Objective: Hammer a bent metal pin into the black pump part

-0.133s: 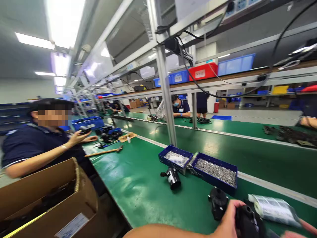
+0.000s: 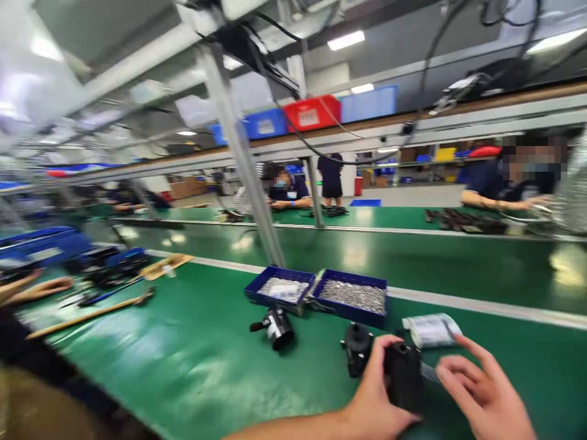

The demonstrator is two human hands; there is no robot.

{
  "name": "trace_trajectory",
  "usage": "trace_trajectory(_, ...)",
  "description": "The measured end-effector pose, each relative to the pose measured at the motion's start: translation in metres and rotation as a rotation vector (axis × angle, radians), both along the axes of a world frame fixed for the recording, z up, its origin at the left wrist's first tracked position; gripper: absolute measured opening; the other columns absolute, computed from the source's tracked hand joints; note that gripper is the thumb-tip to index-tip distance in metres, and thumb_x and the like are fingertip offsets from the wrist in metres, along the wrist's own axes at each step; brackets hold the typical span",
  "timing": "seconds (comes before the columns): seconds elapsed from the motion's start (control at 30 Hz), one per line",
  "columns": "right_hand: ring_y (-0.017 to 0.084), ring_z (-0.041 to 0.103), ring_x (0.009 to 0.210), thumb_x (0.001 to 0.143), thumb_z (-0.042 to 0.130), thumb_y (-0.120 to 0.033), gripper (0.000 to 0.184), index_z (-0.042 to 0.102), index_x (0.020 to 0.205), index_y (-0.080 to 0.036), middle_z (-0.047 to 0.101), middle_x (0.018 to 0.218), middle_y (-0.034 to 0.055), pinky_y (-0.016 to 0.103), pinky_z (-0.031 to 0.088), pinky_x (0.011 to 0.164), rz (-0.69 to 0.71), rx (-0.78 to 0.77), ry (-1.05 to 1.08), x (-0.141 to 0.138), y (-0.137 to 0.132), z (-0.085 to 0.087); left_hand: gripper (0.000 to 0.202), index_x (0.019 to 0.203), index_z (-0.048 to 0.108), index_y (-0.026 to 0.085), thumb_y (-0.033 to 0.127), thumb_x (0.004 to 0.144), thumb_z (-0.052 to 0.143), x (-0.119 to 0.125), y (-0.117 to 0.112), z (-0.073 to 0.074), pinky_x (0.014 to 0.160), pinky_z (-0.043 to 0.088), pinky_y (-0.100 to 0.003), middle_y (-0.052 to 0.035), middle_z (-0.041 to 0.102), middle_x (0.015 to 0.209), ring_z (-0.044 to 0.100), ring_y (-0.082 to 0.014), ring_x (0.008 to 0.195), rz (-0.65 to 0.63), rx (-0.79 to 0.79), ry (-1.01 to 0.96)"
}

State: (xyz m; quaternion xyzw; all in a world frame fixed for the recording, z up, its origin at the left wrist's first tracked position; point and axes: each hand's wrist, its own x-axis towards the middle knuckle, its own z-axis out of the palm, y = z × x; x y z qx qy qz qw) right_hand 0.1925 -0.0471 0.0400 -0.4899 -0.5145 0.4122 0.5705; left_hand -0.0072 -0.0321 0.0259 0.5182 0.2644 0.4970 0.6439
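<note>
My left hand [image 2: 373, 397] is closed around a black housing [image 2: 404, 377] with a small hole in its top. To the right, my right hand [image 2: 488, 388] has its index finger raised and the thumb and other fingers bent together. A translucent strip [image 2: 430, 373] runs from the housing to those fingertips, which seem to pinch it; blur hides the exact grip. Just left of the housing stands another black part [image 2: 358, 349] with a round top. Behind my right hand lies a roll of clear-wrapped labels [image 2: 433, 330]. Farther left lies a black cylindrical part [image 2: 278, 330] with a side knob.
Two blue trays [image 2: 383, 318] of small metal pieces sit by a metal post [image 2: 250, 177]. A hammer [image 2: 105, 310] lies at left near a co-worker's hand [image 2: 48, 289]. A cardboard box [image 2: 41, 406] is at lower left. Other people sit across the bench.
The view has swung right, so the bench things appear farther left. My right hand, barely in frame before, now shows beside the housing. The left hand still holds the housing.
</note>
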Motion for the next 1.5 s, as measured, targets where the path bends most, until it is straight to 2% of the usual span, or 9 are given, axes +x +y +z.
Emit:
trace_trajectory(0.03,0.022,0.066,0.075,0.085,0.087,-0.065,0.088,0.041,0.146,-0.022,0.071,0.098,0.0085,0.031,0.059,0.069,0.062,-0.024,0.026,0.000,-0.002,0.005,0.094,0.134,0.040,0.026,0.013,0.056,0.091,-0.002,-0.006,0.006,0.071,0.044,-0.023,-0.0066,0.056,0.119,0.055,-0.0155,0.089,0.022,-0.002,0.022)
trace_trajectory(0.13,0.020,0.061,0.079,0.091,0.085,-0.060,0.083,0.037,0.146,-0.021,0.069,0.092,0.0051,0.030,0.052,0.074,0.107,-0.046,0.131,-0.003,-0.003,0.019,0.088,0.140,0.037,0.028,0.019,0.069,0.089,-0.007,-0.014,0.015,0.083,0.048,-0.027,-0.0087,0.052,0.134,0.057,-0.0224,0.111,0.031,-0.016,0.083)
trace_trajectory(0.33,0.016,0.056,0.075,0.089,0.088,-0.053,0.083,0.036,0.145,-0.020,0.067,0.087,0.0007,0.027,0.043,0.071,0.168,-0.105,0.263,-0.014,-0.008,0.026,0.085,0.143,0.036,0.029,0.021,0.076,0.089,-0.007,-0.013,0.009,0.104,0.050,-0.034,-0.0094,0.049,0.146,0.051,-0.0290,0.137,0.011,-0.008,0.143)
trace_trajectory(0.43,0.014,0.054,0.070,0.091,0.088,-0.052,0.083,0.035,0.146,-0.020,0.066,0.088,-0.0001,0.026,0.041,0.070,0.215,-0.125,0.291,-0.019,-0.014,0.025,0.082,0.143,0.038,0.029,0.022,0.079,0.088,-0.008,-0.013,0.008,0.111,0.049,-0.037,-0.0095,0.049,0.148,0.051,-0.0293,0.139,-0.010,0.019,0.145)
trace_trajectory(0.6,0.013,0.047,0.066,0.090,0.087,-0.054,0.083,0.034,0.145,-0.019,0.065,0.087,-0.0005,0.026,0.040,0.069,0.242,-0.142,0.272,-0.022,-0.018,0.028,0.083,0.143,0.038,0.029,0.023,0.079,0.089,-0.007,-0.014,0.012,0.111,0.051,-0.038,-0.0104,0.050,0.148,0.052,-0.0302,0.139,-0.022,0.011,0.153)
trace_trajectory(0.93,0.013,0.041,0.063,0.090,0.083,-0.056,0.083,0.034,0.147,-0.020,0.065,0.087,-0.0002,0.027,0.036,0.064,0.208,-0.143,0.167,-0.026,-0.020,0.030,0.081,0.141,0.039,0.030,0.024,0.079,0.090,-0.005,-0.014,0.015,0.110,0.051,-0.036,-0.0089,0.049,0.147,0.050,-0.0295,0.141,-0.029,0.005,0.142)
trace_trajectory(1.23,0.013,0.041,0.061,0.090,0.081,-0.056,0.078,0.037,0.143,-0.019,0.066,0.086,0.0008,0.025,0.037,0.061,0.149,-0.109,0.100,-0.030,-0.022,0.032,0.082,0.141,0.038,0.028,0.026,0.079,0.091,-0.005,-0.013,0.016,0.111,0.051,-0.040,-0.0108,0.050,0.147,0.051,-0.0308,0.140,-0.029,-0.001,0.145)
trace_trajectory(1.4,0.013,0.044,0.062,0.093,0.077,-0.049,0.068,0.040,0.143,-0.021,0.066,0.087,-0.0002,0.025,0.040,0.062,0.122,-0.073,0.046,-0.033,-0.024,0.032,0.081,0.142,0.037,0.029,0.028,0.081,0.091,-0.005,-0.014,0.015,0.113,0.051,-0.039,-0.0093,0.050,0.147,0.051,-0.0295,0.140,-0.037,-0.003,0.139)
trace_trajectory(1.5,0.012,0.046,0.060,0.098,0.072,-0.039,0.055,0.043,0.143,-0.025,0.069,0.090,-0.0012,0.025,0.039,0.057,0.117,0.006,-0.080,-0.031,-0.026,0.025,0.083,0.143,0.037,0.030,0.027,0.080,0.092,-0.005,-0.014,0.013,0.114,0.052,-0.038,-0.0094,0.050,0.149,0.050,-0.0303,0.143,-0.037,-0.002,0.136)
